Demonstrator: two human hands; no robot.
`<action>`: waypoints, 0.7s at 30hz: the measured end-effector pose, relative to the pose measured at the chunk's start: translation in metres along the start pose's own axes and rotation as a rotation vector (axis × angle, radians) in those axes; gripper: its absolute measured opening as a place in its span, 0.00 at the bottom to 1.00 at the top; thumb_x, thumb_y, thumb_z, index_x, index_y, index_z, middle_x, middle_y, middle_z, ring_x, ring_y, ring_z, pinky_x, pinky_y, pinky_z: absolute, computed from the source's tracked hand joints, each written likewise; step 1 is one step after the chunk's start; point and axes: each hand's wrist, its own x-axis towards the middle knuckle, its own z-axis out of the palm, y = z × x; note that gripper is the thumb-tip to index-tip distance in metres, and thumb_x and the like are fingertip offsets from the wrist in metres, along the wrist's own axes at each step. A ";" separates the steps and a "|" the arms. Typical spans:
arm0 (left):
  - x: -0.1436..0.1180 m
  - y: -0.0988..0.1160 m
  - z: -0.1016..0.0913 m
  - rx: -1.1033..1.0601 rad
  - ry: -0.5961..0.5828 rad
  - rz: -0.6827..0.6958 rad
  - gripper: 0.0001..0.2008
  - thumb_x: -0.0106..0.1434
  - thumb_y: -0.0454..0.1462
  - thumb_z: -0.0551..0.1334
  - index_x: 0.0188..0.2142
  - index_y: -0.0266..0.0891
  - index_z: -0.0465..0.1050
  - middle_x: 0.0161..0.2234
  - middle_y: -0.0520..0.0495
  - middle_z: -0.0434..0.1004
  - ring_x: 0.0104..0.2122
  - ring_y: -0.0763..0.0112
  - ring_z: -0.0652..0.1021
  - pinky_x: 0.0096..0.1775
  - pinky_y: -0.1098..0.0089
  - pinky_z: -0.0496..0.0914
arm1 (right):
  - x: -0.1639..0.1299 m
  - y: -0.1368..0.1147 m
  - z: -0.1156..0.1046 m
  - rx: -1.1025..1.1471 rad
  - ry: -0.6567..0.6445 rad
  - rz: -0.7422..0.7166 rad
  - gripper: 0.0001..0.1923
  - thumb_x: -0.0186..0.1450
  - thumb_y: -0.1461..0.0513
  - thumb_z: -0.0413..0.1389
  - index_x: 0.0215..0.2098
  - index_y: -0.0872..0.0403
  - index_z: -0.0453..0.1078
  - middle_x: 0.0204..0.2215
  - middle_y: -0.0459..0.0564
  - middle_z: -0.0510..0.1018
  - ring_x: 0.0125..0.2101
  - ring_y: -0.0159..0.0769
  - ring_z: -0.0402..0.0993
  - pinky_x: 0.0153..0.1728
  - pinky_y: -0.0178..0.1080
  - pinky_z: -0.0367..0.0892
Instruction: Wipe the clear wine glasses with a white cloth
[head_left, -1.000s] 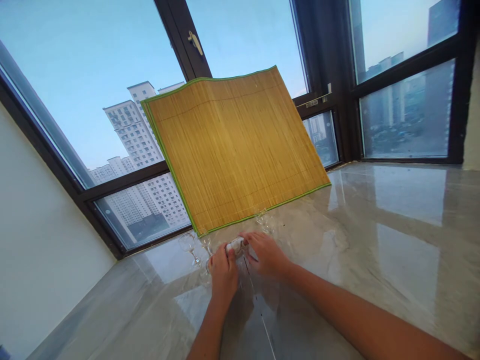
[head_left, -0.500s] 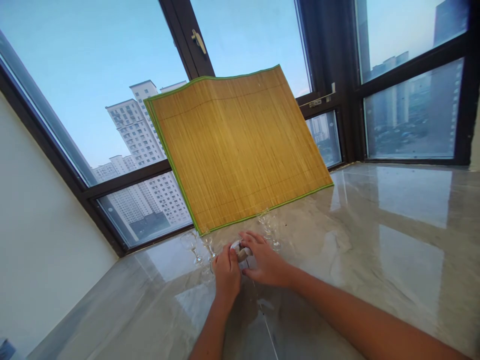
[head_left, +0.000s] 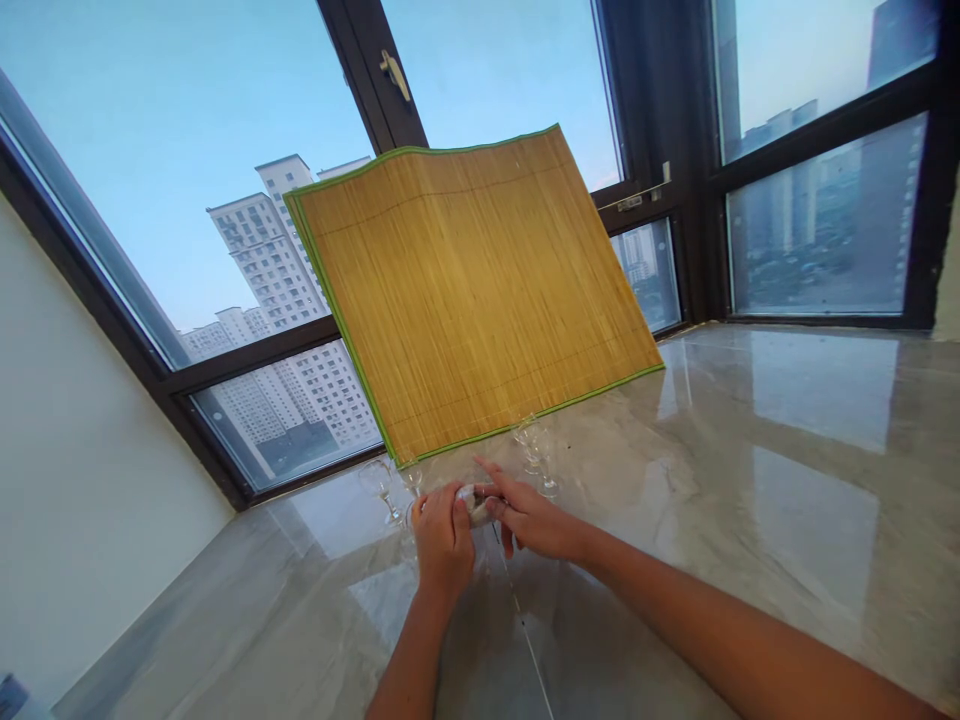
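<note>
My left hand (head_left: 442,540) and my right hand (head_left: 529,515) meet over the marble sill and together grip a small whitish object (head_left: 474,500) between their fingertips; what it is I cannot tell. Small clear stemmed glasses stand around the hands: two (head_left: 386,490) just left of my left hand, and one or two more (head_left: 534,450) behind my right hand. A bamboo mat (head_left: 472,290) with green edging leans upright against the window right behind the glasses.
The glossy marble sill (head_left: 750,480) stretches wide to the right and toward me. Dark-framed windows (head_left: 675,180) close off the back and right sides. A white wall (head_left: 82,480) runs along the left.
My hands have lifted slightly and turned the small object between the fingers; my right fingers now point more to the left. The view shifted a little.
</note>
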 end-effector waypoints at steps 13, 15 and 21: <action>0.001 -0.006 0.003 0.017 0.024 -0.004 0.19 0.70 0.38 0.44 0.36 0.42 0.74 0.34 0.47 0.80 0.34 0.64 0.76 0.41 0.61 0.62 | -0.007 0.003 0.006 0.156 -0.206 0.071 0.61 0.56 0.58 0.68 0.71 0.37 0.29 0.64 0.62 0.59 0.23 0.22 0.73 0.21 0.30 0.69; 0.001 -0.005 0.002 0.026 0.006 0.011 0.20 0.70 0.37 0.44 0.34 0.43 0.74 0.31 0.47 0.80 0.31 0.65 0.76 0.39 0.62 0.62 | -0.008 0.002 0.007 0.172 -0.204 0.073 0.60 0.55 0.58 0.68 0.71 0.38 0.32 0.63 0.61 0.61 0.22 0.22 0.73 0.21 0.30 0.69; 0.001 -0.006 -0.001 0.036 -0.037 0.059 0.19 0.68 0.38 0.46 0.31 0.43 0.74 0.30 0.46 0.80 0.30 0.65 0.75 0.38 0.62 0.62 | -0.009 -0.003 0.010 0.210 -0.181 0.040 0.55 0.54 0.60 0.69 0.70 0.40 0.43 0.62 0.58 0.64 0.26 0.25 0.74 0.22 0.30 0.69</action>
